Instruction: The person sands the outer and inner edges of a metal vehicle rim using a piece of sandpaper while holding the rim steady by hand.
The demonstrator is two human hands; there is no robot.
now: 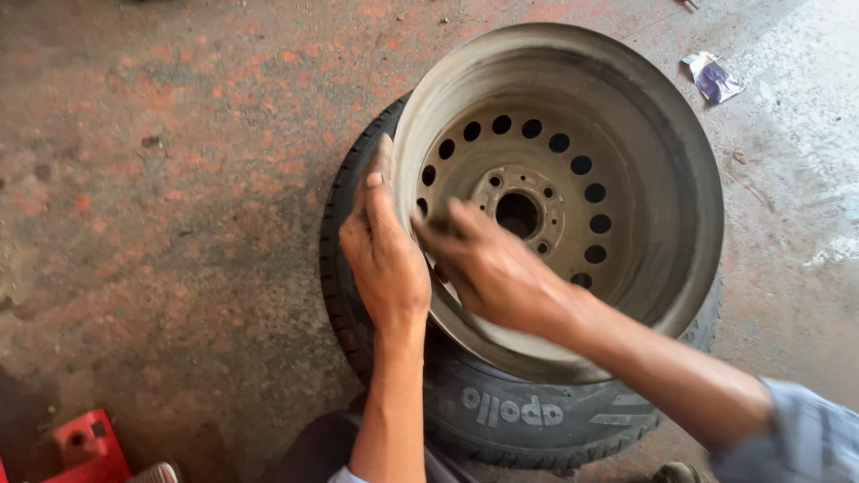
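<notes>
The floor (161, 179) is stained concrete, and on it, straight ahead of us, lies a black tyre (501, 420) with a bare steel rim (644, 179) resting on top, its dish open upward and tipped a little toward us. Our left hand (383, 250) is nearer the rim's near-left edge, fingers flat and extended against it, gripping nothing. Our right hand (492, 268) reaches inside the dish, loosely curled; we cannot tell whether it holds anything. The rim looks dusty and dull grey.
</notes>
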